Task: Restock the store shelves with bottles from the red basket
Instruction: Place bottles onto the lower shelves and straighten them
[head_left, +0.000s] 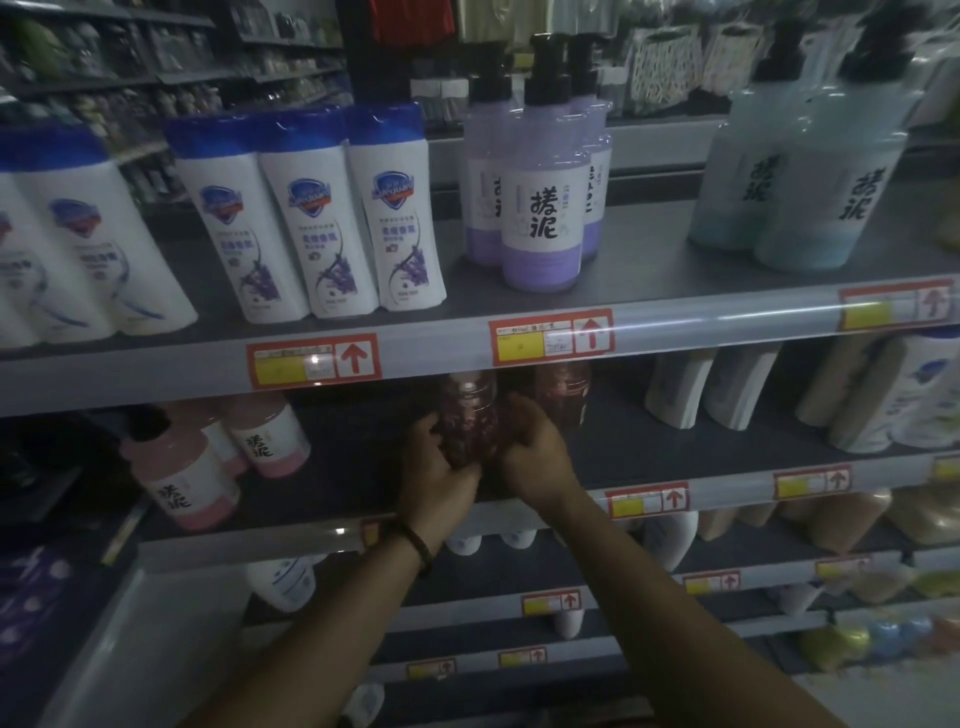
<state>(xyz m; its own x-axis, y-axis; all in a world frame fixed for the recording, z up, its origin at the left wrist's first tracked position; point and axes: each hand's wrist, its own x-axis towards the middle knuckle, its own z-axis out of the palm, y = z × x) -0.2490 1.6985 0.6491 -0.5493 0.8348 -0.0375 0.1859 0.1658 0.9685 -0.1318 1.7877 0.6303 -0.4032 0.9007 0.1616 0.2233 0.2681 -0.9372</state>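
Bottles (563, 397), two dark red, side by side; left hand (439, 478) and right hand (530, 457) clasp the nearer.

Left hand (441, 470), right hand (531, 453) — fingers curled, 2 arms outstretched.

Dim overall, light from above: the top shelf (649, 254) and its white bottles (311, 228) read fine, but the shelf below (623, 441) sits in its shadow, so the dark red bottle (467, 415) gripped by the left hand (436, 467) and right hand (530, 452) is murky, label unreadable. Glare streak along the clear price rail (727, 317) at right, small hot spot on the left price tag (314, 359). Wide-angle bowing tilts everything at the left and right edges outward; the far aisle (156, 62) is soft and the near right corner is smeared.
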